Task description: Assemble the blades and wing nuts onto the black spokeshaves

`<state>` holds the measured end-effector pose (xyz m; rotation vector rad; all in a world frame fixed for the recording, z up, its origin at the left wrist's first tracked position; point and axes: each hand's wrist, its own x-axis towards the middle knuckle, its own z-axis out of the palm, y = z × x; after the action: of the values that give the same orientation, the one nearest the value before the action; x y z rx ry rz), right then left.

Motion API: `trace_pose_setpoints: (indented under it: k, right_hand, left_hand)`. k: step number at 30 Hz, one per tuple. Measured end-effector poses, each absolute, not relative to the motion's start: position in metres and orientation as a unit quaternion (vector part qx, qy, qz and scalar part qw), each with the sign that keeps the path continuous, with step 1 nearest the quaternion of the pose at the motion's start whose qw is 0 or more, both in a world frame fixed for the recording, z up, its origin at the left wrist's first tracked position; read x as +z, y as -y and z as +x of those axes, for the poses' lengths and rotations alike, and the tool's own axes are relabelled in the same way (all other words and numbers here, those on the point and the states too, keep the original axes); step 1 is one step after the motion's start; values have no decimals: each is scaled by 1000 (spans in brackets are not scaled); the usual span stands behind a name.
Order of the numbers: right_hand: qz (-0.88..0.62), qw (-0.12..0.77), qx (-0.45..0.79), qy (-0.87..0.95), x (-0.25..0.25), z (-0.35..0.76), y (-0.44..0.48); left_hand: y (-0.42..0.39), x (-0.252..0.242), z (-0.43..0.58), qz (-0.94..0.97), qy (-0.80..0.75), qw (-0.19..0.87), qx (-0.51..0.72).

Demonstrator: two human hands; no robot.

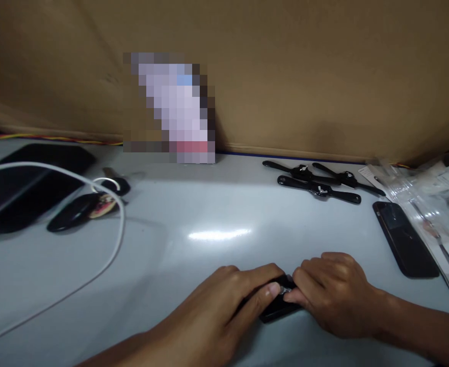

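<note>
At the front of the grey table, both my hands are closed around a black object with a small shiny part near its middle. My left hand grips it from the left, its thumb pressed beside the shiny part. From the right, my right hand pinches at the same spot with curled fingers. My fingers cover most of the object, so its kind cannot be made out. Farther back lie three black spokeshaves with metal middles, the nearest spokeshave in front of the others.
To the right lie a black phone and clear plastic packaging. A white cable loops over the left side, near a black case and keys with a fob. A blurred-out packet leans on the cardboard wall.
</note>
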<state>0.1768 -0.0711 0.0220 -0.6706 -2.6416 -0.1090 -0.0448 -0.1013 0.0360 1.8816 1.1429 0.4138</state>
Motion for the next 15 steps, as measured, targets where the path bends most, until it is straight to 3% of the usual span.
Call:
trace_pose_setpoints:
  k: [15]
  right_hand:
    - [-250,219,-37,943,22,176,67]
  left_hand:
    - [98,37,-43,743,-438,479,162]
